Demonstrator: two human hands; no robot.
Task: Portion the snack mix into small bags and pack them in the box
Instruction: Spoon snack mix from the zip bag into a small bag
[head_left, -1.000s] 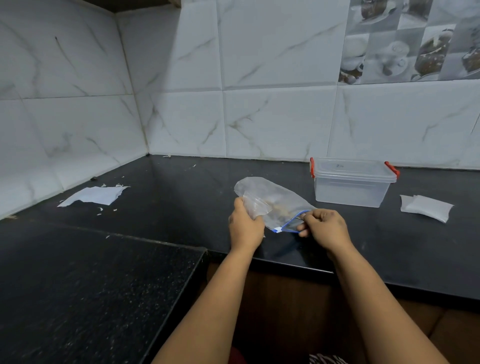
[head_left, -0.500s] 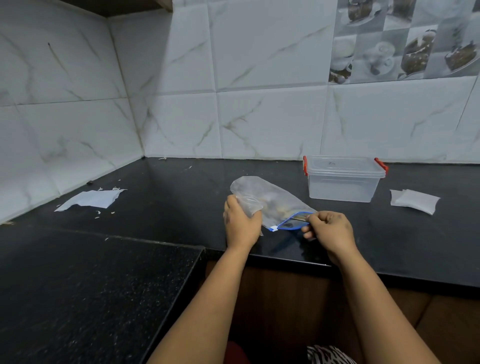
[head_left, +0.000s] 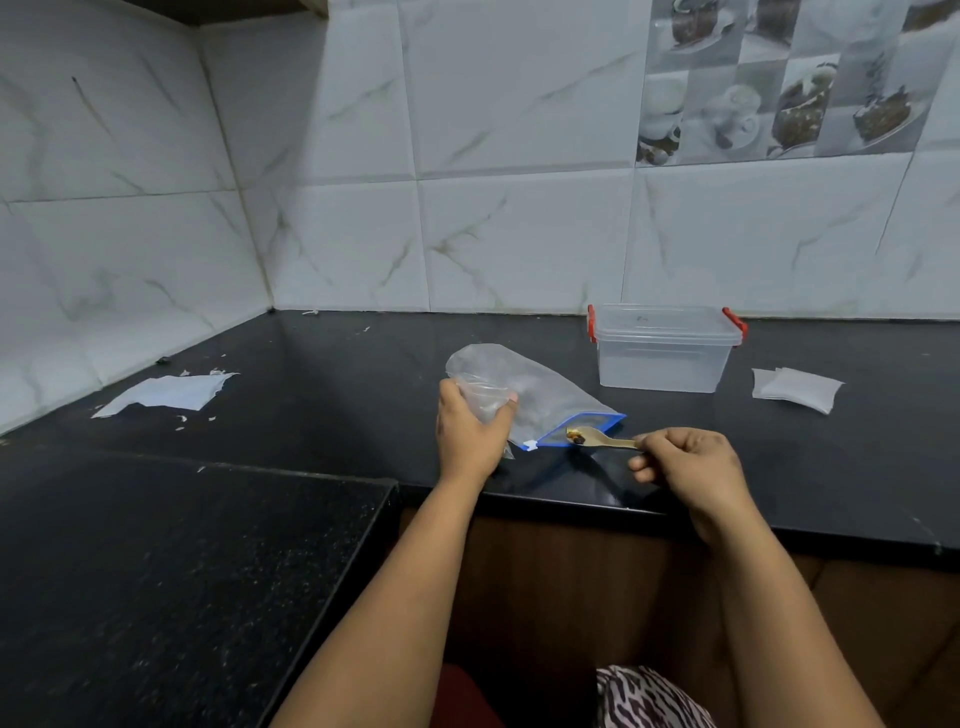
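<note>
Gripping a small clear bag (head_left: 485, 400) in curled fingers, the left hand (head_left: 470, 431) holds it just above the black bench (head_left: 337, 395), near the bench's front edge. Close to that same edge the right hand (head_left: 691, 462) pinches the handle of a pale spoon (head_left: 602, 439), its fingers folded round the handle's end. The spoon's bowl carries a few dark and yellow bits of snack mix (head_left: 575, 436) and sits at the blue-rimmed mouth of a large clear zip bag (head_left: 545, 395). That bag lies on its side on the bench, its closed end pointing toward the back wall and its mouth toward the front edge; the small bag overlaps its left side. What the large bag holds cannot be made out through the plastic. Toward the back edge, to the right of the bags, stands a clear plastic box (head_left: 665, 358) with its lid on and red clips at both ends. Further right, toward the bench's right end, lie white packets (head_left: 797, 388), flat and overlapping. Near the left wall a torn sheet of white paper (head_left: 166, 392) lies on the bench with small scraps around it. Both forearms reach in from the bottom of the head view, above patterned fabric (head_left: 644, 696).
</note>
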